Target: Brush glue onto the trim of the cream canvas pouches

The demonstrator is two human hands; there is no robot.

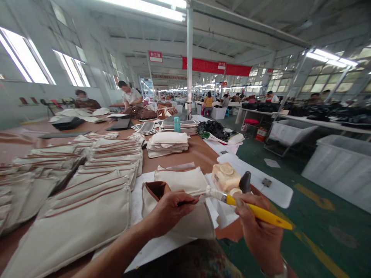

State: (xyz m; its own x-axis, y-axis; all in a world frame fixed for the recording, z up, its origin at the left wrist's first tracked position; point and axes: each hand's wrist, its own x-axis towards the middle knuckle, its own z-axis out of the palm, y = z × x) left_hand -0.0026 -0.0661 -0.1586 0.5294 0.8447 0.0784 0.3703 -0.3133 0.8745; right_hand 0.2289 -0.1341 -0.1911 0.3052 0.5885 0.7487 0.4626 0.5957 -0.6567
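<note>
My right hand [257, 227] is closed around the yellow handle of a paintbrush [261, 214]. The brush's whitish bristles point left and reach close to the edge of a cream fabric pouch [191, 224] with brown lining. Thumb and fingers of my left hand [171, 210] pinch the pouch's brown upper edge, and its mouth gapes on the left side. The pouch lies on white paper [142, 253] at the table's near edge. Just behind it is another cream pouch [181, 179]. Beyond the brush stands a glue-stained, yellowish container [226, 177] beside a dark cone-shaped object [245, 182].
Overlapping rows of cream pouches [95, 216] cover the left of the brown table [199, 148]. A stack of cream pieces [167, 143] and a teal bottle [176, 124] stand farther back. White bins [339, 166] are on the right. Two people work at the table's far end.
</note>
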